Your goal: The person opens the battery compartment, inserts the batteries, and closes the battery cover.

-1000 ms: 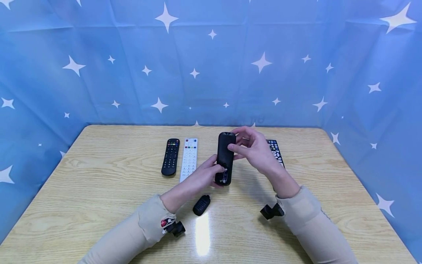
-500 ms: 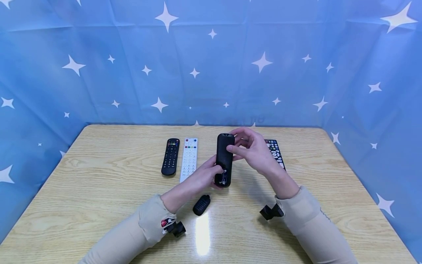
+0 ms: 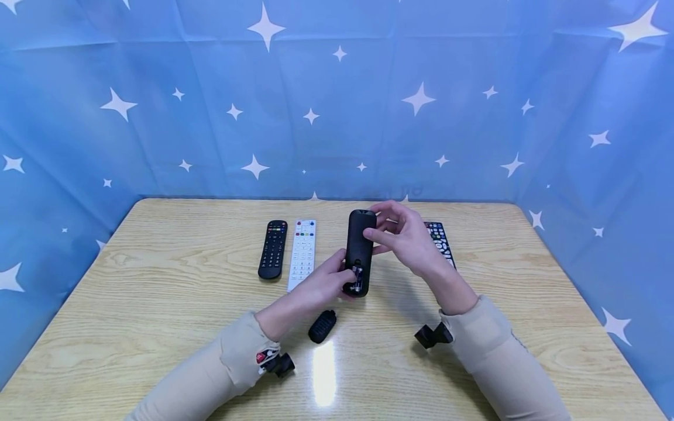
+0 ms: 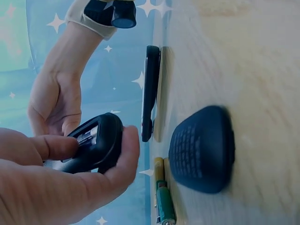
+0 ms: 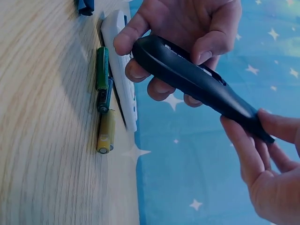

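A black remote control [image 3: 361, 234] is held up off the table, back side facing me, its battery compartment uncovered at the lower end. My left hand [image 3: 327, 279] grips that lower end, with the thumb [image 4: 61, 147] at the compartment. Inside the compartment, shiny batteries [image 4: 88, 136] are visible, partly hidden by the thumb. Fingers and thumb of my right hand [image 3: 408, 241] pinch the upper end of the remote. Below, on the table, lies a black ribbed battery cover [image 3: 322, 326], seen larger as the dark battery cover [image 4: 201, 150] in the left wrist view.
Left of the hands lie a black remote [image 3: 272, 250] and a white remote [image 3: 302, 248]. Another remote with white buttons [image 3: 440, 241] is partly behind the right arm. In the right wrist view, a green battery [image 5: 102, 69], a dark battery [image 5: 106, 96] and a yellow battery [image 5: 106, 132] lie on the table.
My left thumb has slid a little down and left on the remote's back, so more of the battery compartment shows. The remote dipped slightly, then rose again.
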Action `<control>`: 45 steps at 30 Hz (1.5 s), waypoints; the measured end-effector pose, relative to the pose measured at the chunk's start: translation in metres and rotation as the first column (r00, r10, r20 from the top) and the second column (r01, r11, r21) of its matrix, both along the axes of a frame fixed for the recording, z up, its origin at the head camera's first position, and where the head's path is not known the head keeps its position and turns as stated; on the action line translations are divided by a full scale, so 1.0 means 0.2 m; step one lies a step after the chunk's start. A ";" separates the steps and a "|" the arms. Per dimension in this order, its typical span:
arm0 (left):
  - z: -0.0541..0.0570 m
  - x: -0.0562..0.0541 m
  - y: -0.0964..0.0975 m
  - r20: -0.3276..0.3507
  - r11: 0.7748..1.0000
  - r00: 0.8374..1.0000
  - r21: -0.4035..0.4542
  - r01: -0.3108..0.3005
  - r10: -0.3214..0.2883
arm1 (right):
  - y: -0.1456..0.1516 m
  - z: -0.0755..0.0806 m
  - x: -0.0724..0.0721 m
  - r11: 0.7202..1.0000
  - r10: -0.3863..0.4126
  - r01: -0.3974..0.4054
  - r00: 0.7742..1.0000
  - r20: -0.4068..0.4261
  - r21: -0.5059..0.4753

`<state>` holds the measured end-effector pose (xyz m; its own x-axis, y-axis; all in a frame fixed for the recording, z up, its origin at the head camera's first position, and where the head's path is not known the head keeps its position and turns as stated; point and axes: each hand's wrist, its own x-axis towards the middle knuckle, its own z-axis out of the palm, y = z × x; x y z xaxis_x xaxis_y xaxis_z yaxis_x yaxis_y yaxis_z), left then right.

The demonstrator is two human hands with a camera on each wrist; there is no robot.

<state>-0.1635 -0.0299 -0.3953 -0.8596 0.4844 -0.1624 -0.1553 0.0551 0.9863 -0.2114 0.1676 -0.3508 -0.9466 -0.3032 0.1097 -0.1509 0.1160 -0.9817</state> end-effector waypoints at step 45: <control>0.06 0.09 -0.14 -0.405 0.703 0.852 -0.709 -0.063 -0.332 | 0.07 -0.04 -0.04 0.998 -0.052 0.051 0.997 0.052 0.026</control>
